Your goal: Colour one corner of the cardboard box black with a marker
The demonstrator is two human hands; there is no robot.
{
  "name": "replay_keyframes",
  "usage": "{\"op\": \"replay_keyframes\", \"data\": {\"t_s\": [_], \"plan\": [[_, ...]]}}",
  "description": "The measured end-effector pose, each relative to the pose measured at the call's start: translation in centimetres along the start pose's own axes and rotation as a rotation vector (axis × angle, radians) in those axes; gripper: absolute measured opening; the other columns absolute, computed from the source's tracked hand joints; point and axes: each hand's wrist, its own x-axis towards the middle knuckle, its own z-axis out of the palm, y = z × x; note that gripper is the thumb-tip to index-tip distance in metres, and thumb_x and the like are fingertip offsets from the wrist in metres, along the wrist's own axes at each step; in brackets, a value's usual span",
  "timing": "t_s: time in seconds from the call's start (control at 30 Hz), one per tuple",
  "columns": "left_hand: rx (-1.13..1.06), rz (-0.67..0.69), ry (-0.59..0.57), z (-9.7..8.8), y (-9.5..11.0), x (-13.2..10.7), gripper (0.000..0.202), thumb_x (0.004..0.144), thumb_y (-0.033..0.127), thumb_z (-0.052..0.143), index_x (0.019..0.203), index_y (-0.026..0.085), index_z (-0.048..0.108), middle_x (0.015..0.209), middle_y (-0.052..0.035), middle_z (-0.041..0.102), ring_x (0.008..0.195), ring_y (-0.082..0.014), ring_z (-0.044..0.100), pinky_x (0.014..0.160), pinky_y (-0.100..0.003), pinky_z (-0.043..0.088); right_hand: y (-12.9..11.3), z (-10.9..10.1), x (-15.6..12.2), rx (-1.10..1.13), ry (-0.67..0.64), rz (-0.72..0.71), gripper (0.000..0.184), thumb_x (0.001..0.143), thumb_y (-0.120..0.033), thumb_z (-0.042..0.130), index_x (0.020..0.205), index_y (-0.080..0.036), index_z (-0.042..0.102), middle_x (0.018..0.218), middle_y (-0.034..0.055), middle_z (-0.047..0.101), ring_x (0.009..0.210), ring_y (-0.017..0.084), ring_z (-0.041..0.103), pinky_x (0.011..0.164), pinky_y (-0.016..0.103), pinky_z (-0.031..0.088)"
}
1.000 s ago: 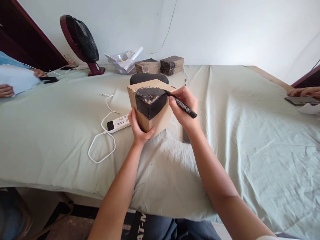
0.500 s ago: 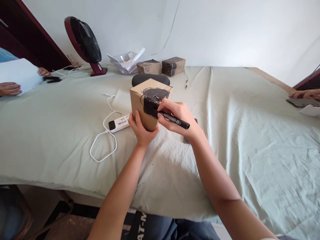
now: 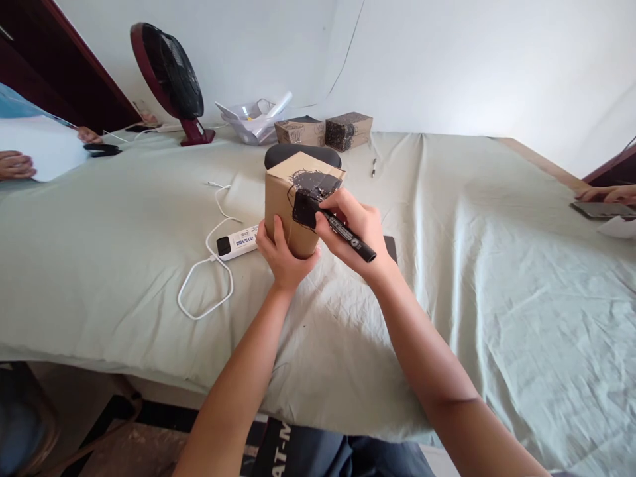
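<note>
A brown cardboard box (image 3: 283, 199) stands tilted on the cloth-covered table (image 3: 472, 265), with a corner area inked black. My left hand (image 3: 284, 255) grips the box from below and in front. My right hand (image 3: 355, 232) is closed round a black marker (image 3: 348, 235), whose tip touches the black patch on the box's near face.
A white power bank (image 3: 237, 242) with a looped white cable lies left of the box. A dark phone (image 3: 390, 246) lies behind my right hand. At the back stand a fan (image 3: 171, 73), a plastic bag and two more inked boxes (image 3: 322, 130). Other people's hands show at both table ends.
The box has been turned and set more upright in my left hand. My right hand has moved the marker from the box's top edge down to its near face.
</note>
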Motion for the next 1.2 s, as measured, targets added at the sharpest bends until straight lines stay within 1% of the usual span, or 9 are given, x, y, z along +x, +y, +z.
{"op": "replay_keyframes", "data": {"t_s": [0.13, 0.2, 0.37, 0.47, 0.63, 0.77, 0.9, 1.1, 1.2], "plan": [[0.006, -0.055, -0.025, 0.0, -0.5, -0.1, 0.119, 0.064, 0.042, 0.087, 0.165, 0.025, 0.028, 0.162, -0.0234, 0.031, 0.152, -0.0498, 0.036, 0.124, -0.069, 0.032, 0.2, -0.2, 0.4, 0.091, 0.128, 0.075, 0.008, 0.099, -0.029, 0.066, 0.097, -0.027, 0.059, 0.079, -0.0029, 0.062, 0.065, 0.014, 0.058, 0.063, 0.029, 0.047], [0.010, -0.054, -0.043, -0.1, -0.8, -0.2, 0.120, 0.061, 0.043, 0.089, 0.165, 0.024, 0.031, 0.162, -0.0237, 0.033, 0.153, -0.0497, 0.036, 0.125, -0.068, 0.033, 0.5, -0.7, 0.8, 0.156, 0.145, 0.111, 0.011, 0.097, -0.027, 0.068, 0.093, -0.027, 0.058, 0.078, -0.0029, 0.062, 0.066, 0.014, 0.059, 0.063, 0.029, 0.050], [-0.059, 0.091, -0.075, -0.2, -1.0, -0.4, 0.125, 0.059, 0.048, 0.090, 0.166, 0.025, 0.028, 0.161, -0.0236, 0.033, 0.150, -0.0486, 0.040, 0.122, -0.068, 0.038, 1.4, -2.0, 1.5, 0.219, 0.054, 0.168, 0.011, 0.094, -0.025, 0.070, 0.090, -0.026, 0.060, 0.074, -0.0029, 0.060, 0.064, 0.014, 0.059, 0.059, 0.030, 0.051], [-0.103, 0.165, -0.068, -0.2, -0.9, -0.5, 0.127, 0.061, 0.046, 0.090, 0.168, 0.025, 0.025, 0.162, -0.0243, 0.031, 0.151, -0.0488, 0.039, 0.122, -0.068, 0.037, 2.4, -2.3, 1.5, 0.187, 0.079, 0.198, 0.008, 0.093, -0.024, 0.069, 0.092, -0.026, 0.062, 0.070, -0.0036, 0.057, 0.061, 0.015, 0.054, 0.057, 0.030, 0.049], [-0.123, 0.151, -0.106, -0.1, -1.0, -0.5, 0.131, 0.060, 0.051, 0.090, 0.168, 0.025, 0.022, 0.161, -0.0240, 0.031, 0.153, -0.0487, 0.037, 0.123, -0.065, 0.035, 4.1, -3.1, 1.5, 0.131, 0.143, 0.198, 0.011, 0.093, -0.020, 0.067, 0.088, -0.026, 0.059, 0.067, -0.0039, 0.052, 0.058, 0.013, 0.047, 0.054, 0.029, 0.042], [-0.154, 0.174, -0.087, 0.0, -1.2, -0.6, 0.127, 0.063, 0.053, 0.090, 0.168, 0.024, 0.025, 0.160, -0.0246, 0.031, 0.153, -0.0488, 0.036, 0.124, -0.066, 0.033, 4.7, -4.4, 1.6, 0.138, 0.155, 0.247, 0.027, 0.094, -0.019, 0.066, 0.075, -0.025, 0.048, 0.060, -0.0050, 0.043, 0.054, 0.011, 0.038, 0.049, 0.027, 0.032], [-0.134, 0.154, -0.098, 0.1, -1.3, -0.7, 0.130, 0.060, 0.054, 0.092, 0.167, 0.025, 0.023, 0.159, -0.0244, 0.030, 0.152, -0.0491, 0.037, 0.123, -0.068, 0.034, 5.0, -5.4, 1.9, 0.196, 0.183, 0.345, 0.040, 0.093, -0.023, 0.068, 0.066, -0.025, 0.039, 0.054, -0.0061, 0.035, 0.049, 0.010, 0.031, 0.045, 0.027, 0.025], [-0.172, 0.173, -0.141, 0.2, -1.4, -0.7, 0.134, 0.059, 0.054, 0.092, 0.167, 0.027, 0.018, 0.158, -0.0233, 0.030, 0.150, -0.0490, 0.040, 0.123, -0.068, 0.034, 4.8, -6.2, 2.2, 0.356, 0.165, 0.438, 0.038, 0.089, -0.024, 0.063, 0.060, -0.026, 0.037, 0.049, -0.0060, 0.030, 0.042, 0.010, 0.028, 0.040, 0.027, 0.020], [-0.172, 0.177, -0.152, 0.2, -1.3, -0.7, 0.134, 0.059, 0.057, 0.092, 0.167, 0.027, 0.017, 0.158, -0.0231, 0.031, 0.150, -0.0488, 0.041, 0.123, -0.067, 0.034, 4.5, -6.4, 2.3, 0.402, 0.122, 0.432, 0.037, 0.086, -0.022, 0.061, 0.059, -0.026, 0.036, 0.048, -0.0069, 0.025, 0.040, 0.009, 0.027, 0.039, 0.027, 0.017]]}}
